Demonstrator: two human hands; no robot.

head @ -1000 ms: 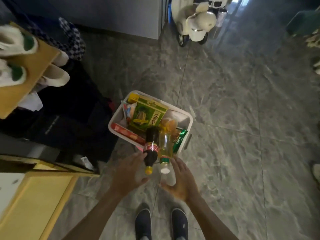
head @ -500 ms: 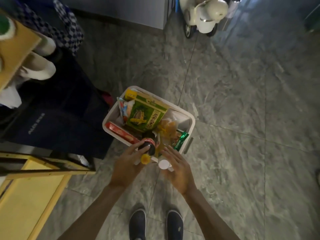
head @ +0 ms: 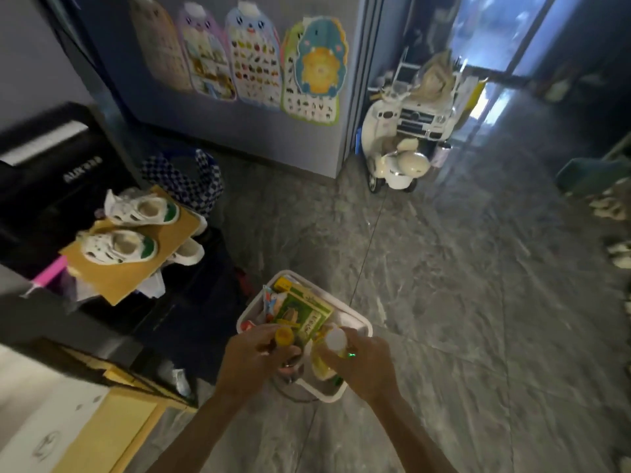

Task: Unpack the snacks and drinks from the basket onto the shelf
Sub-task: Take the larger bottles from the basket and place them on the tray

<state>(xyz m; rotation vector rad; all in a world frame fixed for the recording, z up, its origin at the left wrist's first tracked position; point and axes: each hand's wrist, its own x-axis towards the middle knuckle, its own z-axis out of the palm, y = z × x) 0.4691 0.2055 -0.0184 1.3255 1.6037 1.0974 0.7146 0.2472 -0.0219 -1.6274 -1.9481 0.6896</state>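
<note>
Grips have closed since a second ago: the left hand point(head: 256, 356) now wraps the dark bottle point(head: 285, 336), the right hand point(head: 362, 365) clamps the yellow bottle point(head: 321, 360). The 2 drinks sit above the basket's point(head: 363, 324) near end, so carrying to the shelf looks next.
</note>
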